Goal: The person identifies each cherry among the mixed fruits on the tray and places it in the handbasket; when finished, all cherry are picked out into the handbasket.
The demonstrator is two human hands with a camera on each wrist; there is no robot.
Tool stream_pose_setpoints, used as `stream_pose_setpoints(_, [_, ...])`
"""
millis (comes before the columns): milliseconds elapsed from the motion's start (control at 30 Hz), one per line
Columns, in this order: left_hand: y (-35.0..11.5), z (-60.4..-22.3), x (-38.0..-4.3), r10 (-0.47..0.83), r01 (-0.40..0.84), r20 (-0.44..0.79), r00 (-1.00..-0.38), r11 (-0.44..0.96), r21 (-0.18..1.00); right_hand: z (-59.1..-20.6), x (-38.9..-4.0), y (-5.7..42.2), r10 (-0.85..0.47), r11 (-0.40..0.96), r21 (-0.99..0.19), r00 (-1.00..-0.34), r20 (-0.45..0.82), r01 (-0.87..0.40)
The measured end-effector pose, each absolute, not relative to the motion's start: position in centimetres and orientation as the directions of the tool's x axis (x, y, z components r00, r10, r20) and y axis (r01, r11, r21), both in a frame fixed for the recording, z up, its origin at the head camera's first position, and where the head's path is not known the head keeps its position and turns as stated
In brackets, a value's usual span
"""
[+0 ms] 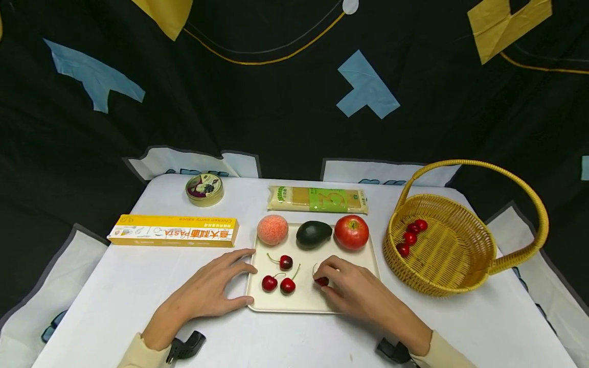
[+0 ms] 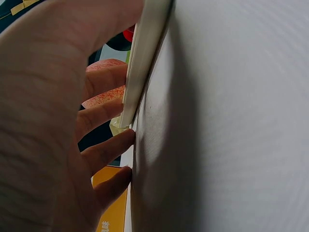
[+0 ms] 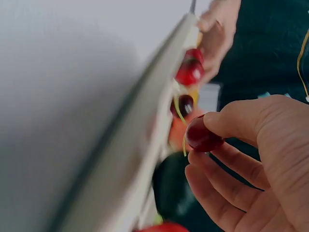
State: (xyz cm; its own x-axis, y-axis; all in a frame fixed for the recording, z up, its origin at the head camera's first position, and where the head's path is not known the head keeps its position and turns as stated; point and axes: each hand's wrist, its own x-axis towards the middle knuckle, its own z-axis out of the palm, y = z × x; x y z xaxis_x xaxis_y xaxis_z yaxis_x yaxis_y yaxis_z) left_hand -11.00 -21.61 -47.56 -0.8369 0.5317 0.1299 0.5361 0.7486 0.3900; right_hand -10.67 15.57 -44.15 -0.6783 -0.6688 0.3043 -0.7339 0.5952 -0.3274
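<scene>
My right hand (image 1: pixel 352 286) pinches a dark red cherry (image 3: pixel 202 134) between thumb and fingers, over the right part of a cream tray (image 1: pixel 303 305). In the right wrist view its thin stem hangs free of the fingers. My left hand (image 1: pixel 213 286) rests at the tray's left edge, fingers spread and fingertips touching the rim. Between the hands lie more cherries: one cherry (image 1: pixel 286 262) behind, and two in front, a left cherry (image 1: pixel 269 283) and a right cherry (image 1: pixel 287 286). Along the tray's back sit a peach-like fruit (image 1: pixel 272 230), an avocado (image 1: pixel 314 234) and a red apple (image 1: pixel 352 232).
Right of the tray stands a wicker basket (image 1: pixel 453 245) with a tall handle and several cherries (image 1: pixel 410 238) inside. A packet of noodles (image 1: pixel 317 199) lies behind the tray. At the left are a pasta box (image 1: pixel 174 230) and a round tin (image 1: pixel 204 189).
</scene>
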Motion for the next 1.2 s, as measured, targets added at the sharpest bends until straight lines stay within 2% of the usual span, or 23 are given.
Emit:
stream_pose_setpoints(267, [-21.6, -47.6, -11.0, 0.531, 0.534, 0.122, -0.838, 0.754, 0.383, -41.9, -11.5, 19.1, -0.592, 0.672, -0.266, -0.717, 0.368, -0.691])
stream_pose_setpoints(567, [-21.7, -47.7, -11.0, 0.532, 0.537, 0.129, -0.837, 0.751, 0.384, -40.2, -12.1, 23.0, -0.517, 0.689, -0.262, -0.712, 0.475, -0.675])
stream_pose_setpoints(733, [-21.7, -47.7, -11.0, 0.531, 0.533, 0.123, -0.839, 0.754, 0.383, -39.2, -12.4, 25.1, -0.435, 0.736, -0.268, -0.738, 0.515, -0.621])
stream_pose_setpoints(1200, [-21.6, -47.6, -10.9, 0.532, 0.531, 0.116, -0.839, 0.752, 0.39, -41.3, -14.3, 30.7, -0.268, 0.851, -0.291, -0.838, 0.475, -0.437])
